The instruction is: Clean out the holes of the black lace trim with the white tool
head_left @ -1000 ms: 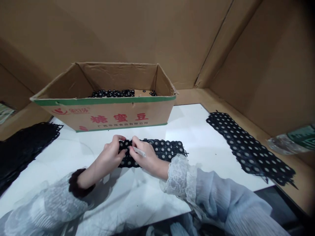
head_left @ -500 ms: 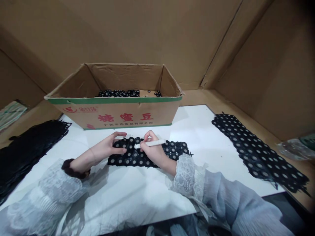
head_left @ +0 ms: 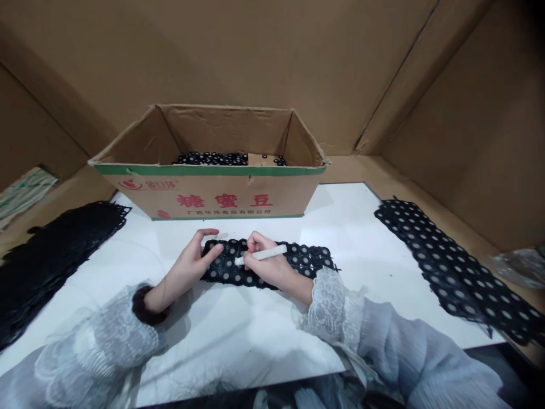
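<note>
A black sheet of joined rings with pale round centres (head_left: 310, 258) lies flat on the white board (head_left: 238, 352). At its left end is my left hand (head_left: 191, 261), thumb resting on the sheet and index finger stretched out apart from it, just beyond the far edge. My right hand (head_left: 268, 264) grips a slim white pen (head_left: 270, 252) between thumb and fingers. The pen slants, its tip down at the middle-left part of the sheet. Part of the sheet is hidden under my right hand.
Behind the sheet stands an open cardboard box (head_left: 213, 196) with more black ring pieces (head_left: 213, 158) inside. A black pile (head_left: 63, 255) lies at the left, and other dotted black sheets (head_left: 451, 261) at the right. Cardboard walls (head_left: 255, 51) enclose the board; clear plastic (head_left: 519, 267) lies far right.
The whole view has shifted slightly. My left thumb has moved up and tilts more across the sheet. The pen tip has moved slightly nearer to me on the sheet, still in my right hand.
</note>
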### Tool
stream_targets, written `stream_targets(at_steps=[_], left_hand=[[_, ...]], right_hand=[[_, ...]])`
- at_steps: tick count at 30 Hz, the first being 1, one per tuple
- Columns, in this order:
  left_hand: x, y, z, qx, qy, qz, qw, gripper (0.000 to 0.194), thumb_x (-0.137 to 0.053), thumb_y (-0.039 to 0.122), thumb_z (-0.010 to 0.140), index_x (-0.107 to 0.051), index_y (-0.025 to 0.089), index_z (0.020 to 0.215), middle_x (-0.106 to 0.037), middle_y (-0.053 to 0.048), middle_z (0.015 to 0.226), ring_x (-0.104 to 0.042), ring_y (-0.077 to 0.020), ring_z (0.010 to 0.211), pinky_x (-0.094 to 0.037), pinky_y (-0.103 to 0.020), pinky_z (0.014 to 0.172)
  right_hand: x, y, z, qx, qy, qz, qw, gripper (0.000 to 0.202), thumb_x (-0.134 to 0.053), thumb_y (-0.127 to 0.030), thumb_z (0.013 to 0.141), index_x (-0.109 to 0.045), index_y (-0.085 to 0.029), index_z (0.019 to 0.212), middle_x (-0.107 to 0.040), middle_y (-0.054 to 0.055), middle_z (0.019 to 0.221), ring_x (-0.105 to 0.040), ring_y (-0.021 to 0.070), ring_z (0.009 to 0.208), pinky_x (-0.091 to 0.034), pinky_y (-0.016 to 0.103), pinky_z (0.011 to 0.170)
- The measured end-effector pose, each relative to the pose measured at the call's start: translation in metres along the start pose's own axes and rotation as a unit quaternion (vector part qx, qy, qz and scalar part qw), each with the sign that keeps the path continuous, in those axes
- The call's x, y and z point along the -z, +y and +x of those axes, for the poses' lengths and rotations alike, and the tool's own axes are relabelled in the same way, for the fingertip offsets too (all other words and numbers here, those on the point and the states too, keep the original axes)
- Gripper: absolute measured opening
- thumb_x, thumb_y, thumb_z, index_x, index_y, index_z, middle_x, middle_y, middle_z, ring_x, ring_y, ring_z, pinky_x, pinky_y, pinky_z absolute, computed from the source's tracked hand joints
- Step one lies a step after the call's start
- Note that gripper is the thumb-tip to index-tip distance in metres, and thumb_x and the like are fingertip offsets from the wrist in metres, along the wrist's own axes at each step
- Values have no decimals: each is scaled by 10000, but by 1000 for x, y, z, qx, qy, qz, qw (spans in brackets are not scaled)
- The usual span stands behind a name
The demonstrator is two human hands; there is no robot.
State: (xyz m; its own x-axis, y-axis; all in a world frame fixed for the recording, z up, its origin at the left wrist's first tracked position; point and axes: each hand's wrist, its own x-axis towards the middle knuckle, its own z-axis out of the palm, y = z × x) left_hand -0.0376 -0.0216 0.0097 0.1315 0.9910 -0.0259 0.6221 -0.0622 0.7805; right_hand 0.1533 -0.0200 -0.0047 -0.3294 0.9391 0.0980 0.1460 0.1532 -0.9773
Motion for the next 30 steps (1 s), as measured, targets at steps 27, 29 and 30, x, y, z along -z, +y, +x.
stream_targets(at_steps=[27, 29, 30], left_hand=[[-2, -7, 4, -43, -43, -82, 995, 404, -541, 376, 764, -450, 133, 1073, -560, -100, 1118, -522, -242, 1029, -405, -358, 902], [-2, -4, 0, -44, -48, -83, 994, 354, -535, 376, 773, -476, 139, 1031, -586, -84, 1069, -539, -233, 983, -422, -331, 860], [-3, -1, -3, -43, -47, -81, 995, 322, -530, 379, 778, -488, 143, 994, -600, -74, 1024, -550, -226, 942, -435, -314, 818]], right_hand=[[-9, -3, -2, -23, 33, 4, 999, 141, -446, -164, 719, -316, -212, 693, -402, -72, 541, -496, 100, 499, -309, 195, 459], [-10, -3, -3, -22, 22, 0, 1000, 132, -439, -177, 734, -316, -213, 703, -415, -68, 554, -483, 96, 499, -303, 196, 461], [-10, -3, -3, -19, 14, -4, 1000, 125, -437, -189, 745, -320, -213, 710, -420, -66, 564, -474, 94, 502, -300, 197, 466]])
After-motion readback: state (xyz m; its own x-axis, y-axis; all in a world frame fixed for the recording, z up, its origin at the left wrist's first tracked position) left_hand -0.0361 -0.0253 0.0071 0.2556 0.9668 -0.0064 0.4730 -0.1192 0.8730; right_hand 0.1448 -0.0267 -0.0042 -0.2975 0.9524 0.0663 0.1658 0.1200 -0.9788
